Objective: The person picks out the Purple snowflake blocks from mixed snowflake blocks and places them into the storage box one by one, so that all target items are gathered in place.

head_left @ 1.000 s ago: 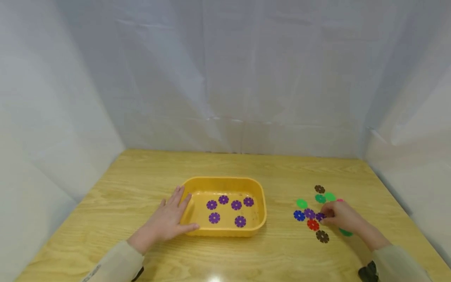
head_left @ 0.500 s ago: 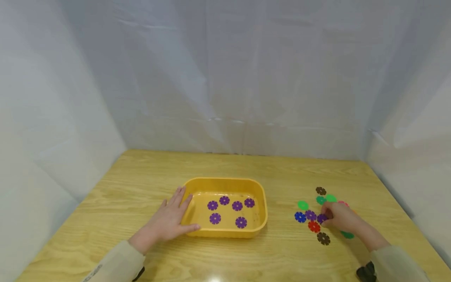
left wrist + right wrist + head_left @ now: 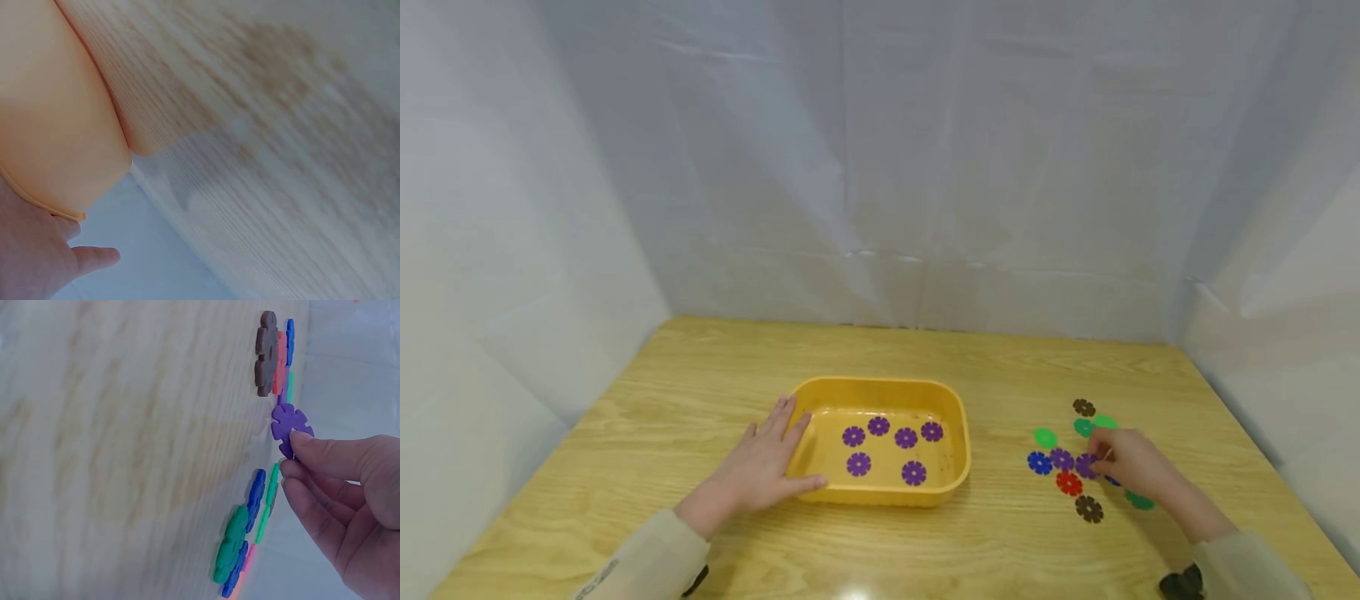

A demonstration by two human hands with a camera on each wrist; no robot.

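Evidently my right hand (image 3: 350, 506) pinched the purple disc (image 3: 290, 427) by its notched rim, just right of the red disc (image 3: 1069, 483). It seemed light, stiff, thin; an edge grip suited it. My left hand (image 3: 758, 471) rested flat, fingers straight, against the yellow tray (image 3: 955, 408).

One yellow tray (image 3: 958, 433) sits on the counter (image 3: 662, 392). Six purple snowflake discs (image 3: 858, 464) lie inside it. Outside the tray there are two more purple discs (image 3: 1062, 458), two brown discs (image 3: 1088, 508), one red disc (image 3: 1069, 483) and at least one blue disc (image 3: 1039, 462). About four green discs (image 3: 1045, 437) show, though some are partly hidden. Two hands are in view.
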